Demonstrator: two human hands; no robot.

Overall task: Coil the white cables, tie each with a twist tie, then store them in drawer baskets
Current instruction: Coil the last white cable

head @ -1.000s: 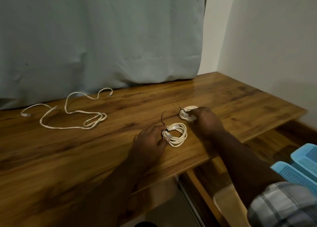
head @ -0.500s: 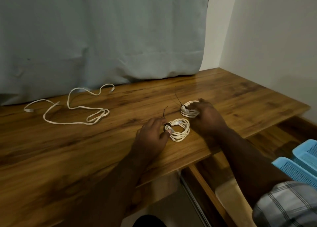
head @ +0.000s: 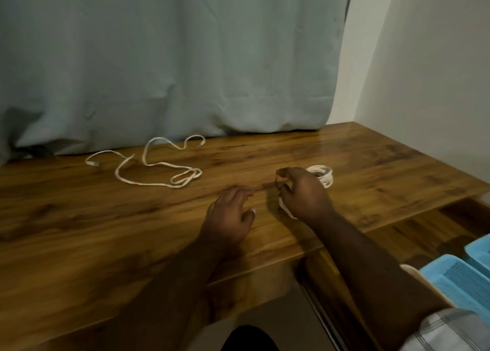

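Two coils: right hand point(head: 305, 194) fingers clamp one; left hand point(head: 229, 218) fingers relaxed; loose cable point(head: 156, 162) near curtain point(head: 169, 59).

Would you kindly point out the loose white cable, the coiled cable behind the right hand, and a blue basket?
loose white cable point(head: 148, 165), head view, its middle stretch.
coiled cable point(head: 324, 175), head view, exposed loops.
blue basket point(head: 450, 279), head view, mesh wall.

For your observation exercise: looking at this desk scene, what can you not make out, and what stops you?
- Coiled cable in the right hand, head view: mostly covered by that hand; its tie is unclear.
- Second coil: its near side is hidden behind the same hand.
- Blue baskets: cut off by the right edge, contents unseen.
- Loose cable plugs: too small to identify.
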